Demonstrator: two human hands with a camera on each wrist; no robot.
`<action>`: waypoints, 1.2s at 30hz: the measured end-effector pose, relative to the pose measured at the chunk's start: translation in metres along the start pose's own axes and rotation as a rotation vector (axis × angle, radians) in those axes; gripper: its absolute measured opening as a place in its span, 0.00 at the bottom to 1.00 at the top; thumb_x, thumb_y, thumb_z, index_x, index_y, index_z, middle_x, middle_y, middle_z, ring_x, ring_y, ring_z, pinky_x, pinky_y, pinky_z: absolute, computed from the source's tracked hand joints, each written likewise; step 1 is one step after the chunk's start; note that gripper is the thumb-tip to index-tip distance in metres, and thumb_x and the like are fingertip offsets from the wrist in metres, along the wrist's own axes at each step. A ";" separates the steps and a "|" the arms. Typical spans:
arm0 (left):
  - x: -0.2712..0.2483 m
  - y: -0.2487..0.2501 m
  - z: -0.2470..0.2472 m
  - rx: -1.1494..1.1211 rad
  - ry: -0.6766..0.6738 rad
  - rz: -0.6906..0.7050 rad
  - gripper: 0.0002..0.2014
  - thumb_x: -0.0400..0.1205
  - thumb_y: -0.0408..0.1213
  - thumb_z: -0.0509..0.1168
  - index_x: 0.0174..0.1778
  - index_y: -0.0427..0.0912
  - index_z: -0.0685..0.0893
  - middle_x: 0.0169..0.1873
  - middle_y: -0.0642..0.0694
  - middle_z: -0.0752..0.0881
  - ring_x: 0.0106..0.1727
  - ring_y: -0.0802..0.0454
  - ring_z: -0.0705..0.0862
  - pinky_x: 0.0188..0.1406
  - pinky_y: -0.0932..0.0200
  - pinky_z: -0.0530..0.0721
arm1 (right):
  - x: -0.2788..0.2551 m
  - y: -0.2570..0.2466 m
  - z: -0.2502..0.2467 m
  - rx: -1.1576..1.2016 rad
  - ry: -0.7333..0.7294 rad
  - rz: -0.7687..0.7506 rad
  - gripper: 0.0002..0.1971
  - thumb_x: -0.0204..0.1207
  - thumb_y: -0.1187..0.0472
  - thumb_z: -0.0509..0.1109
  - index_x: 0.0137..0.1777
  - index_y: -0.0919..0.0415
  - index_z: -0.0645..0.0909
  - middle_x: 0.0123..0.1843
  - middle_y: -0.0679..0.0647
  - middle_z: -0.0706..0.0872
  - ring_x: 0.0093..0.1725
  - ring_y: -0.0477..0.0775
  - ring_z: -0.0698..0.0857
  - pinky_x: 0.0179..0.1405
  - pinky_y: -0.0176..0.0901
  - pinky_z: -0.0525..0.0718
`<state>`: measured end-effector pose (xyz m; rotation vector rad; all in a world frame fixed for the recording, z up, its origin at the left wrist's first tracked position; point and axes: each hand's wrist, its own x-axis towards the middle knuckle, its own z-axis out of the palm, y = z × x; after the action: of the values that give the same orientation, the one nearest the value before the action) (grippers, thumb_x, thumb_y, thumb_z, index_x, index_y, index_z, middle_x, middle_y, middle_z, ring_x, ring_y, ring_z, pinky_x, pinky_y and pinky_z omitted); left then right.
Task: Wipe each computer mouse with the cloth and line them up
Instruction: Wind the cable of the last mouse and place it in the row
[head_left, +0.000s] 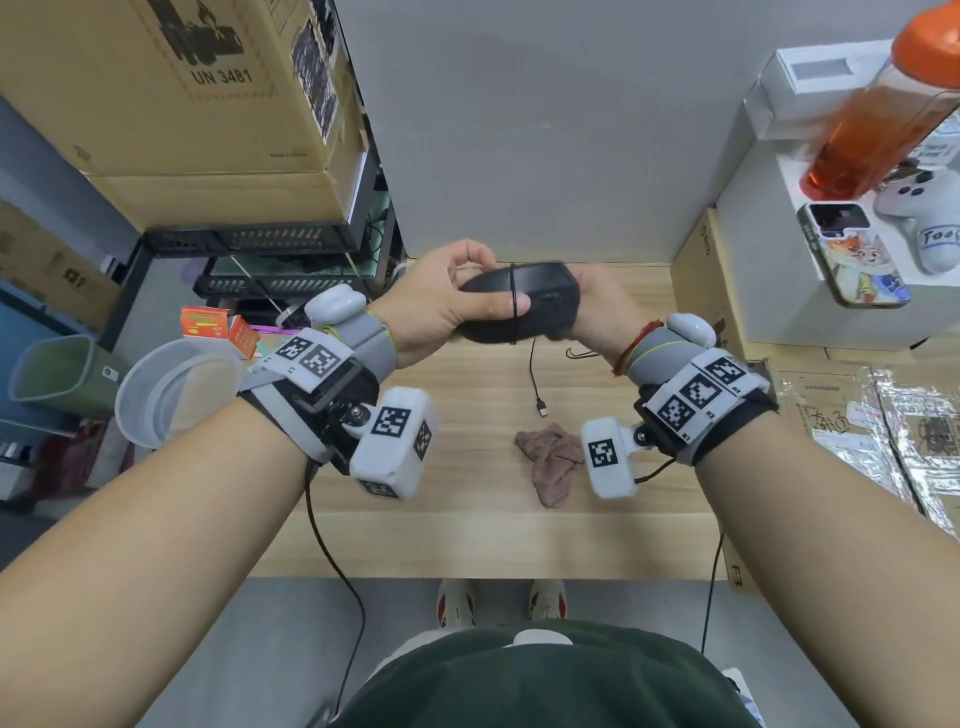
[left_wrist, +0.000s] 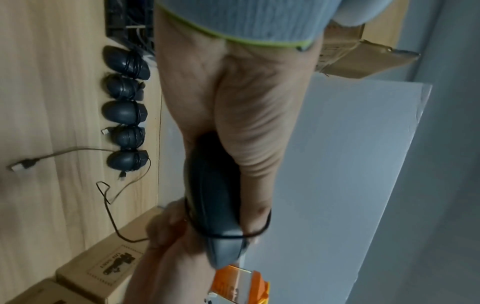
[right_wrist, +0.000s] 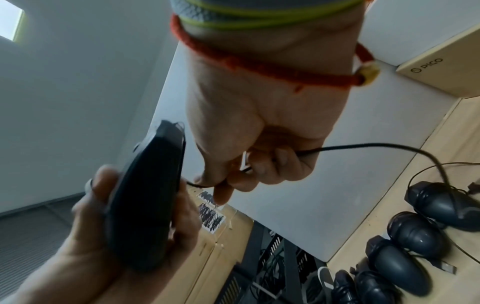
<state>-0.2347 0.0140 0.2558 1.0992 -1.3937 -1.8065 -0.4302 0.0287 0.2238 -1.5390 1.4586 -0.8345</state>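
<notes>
From the head camera, the left hand grips a black mouse held up above the far half of the wooden table, thumb lying across its top where a loop of cable crosses it. The right hand is at the mouse's other end, mostly hidden behind it. The cable's loose end hangs down to a plug just above the table. A crumpled reddish-brown cloth lies on the table nearer the person, held by neither hand.

In the left wrist view, the left hand's thumb presses along the mouse's side, with the cable looped round both thumb and mouse. Five more black mice sit in a row along the table's far edge, each wound in its cable.

In the right wrist view, the right hand's curled fingers pinch the cable just beside the mouse
</notes>
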 end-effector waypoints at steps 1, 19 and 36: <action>0.001 0.002 0.000 -0.011 0.054 0.005 0.24 0.65 0.35 0.83 0.46 0.46 0.74 0.39 0.45 0.90 0.33 0.42 0.86 0.27 0.53 0.77 | 0.000 0.004 0.005 -0.033 0.002 0.012 0.17 0.73 0.63 0.71 0.25 0.44 0.83 0.18 0.39 0.78 0.21 0.36 0.74 0.28 0.36 0.73; 0.004 -0.024 -0.021 0.642 0.081 -0.052 0.27 0.62 0.35 0.88 0.48 0.46 0.79 0.37 0.51 0.91 0.38 0.53 0.87 0.41 0.58 0.86 | -0.004 -0.032 -0.006 0.060 -0.147 -0.044 0.15 0.84 0.59 0.69 0.34 0.56 0.85 0.32 0.63 0.83 0.23 0.49 0.74 0.28 0.38 0.72; 0.004 0.000 -0.012 0.111 0.399 0.073 0.26 0.70 0.33 0.84 0.49 0.45 0.70 0.38 0.45 0.90 0.25 0.53 0.83 0.13 0.67 0.68 | -0.019 -0.004 0.023 -0.086 -0.173 0.003 0.13 0.87 0.57 0.65 0.51 0.62 0.90 0.17 0.35 0.71 0.21 0.38 0.71 0.25 0.27 0.66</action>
<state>-0.2263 0.0049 0.2532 1.3593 -1.2825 -1.3757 -0.4095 0.0500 0.2189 -1.6299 1.3856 -0.6271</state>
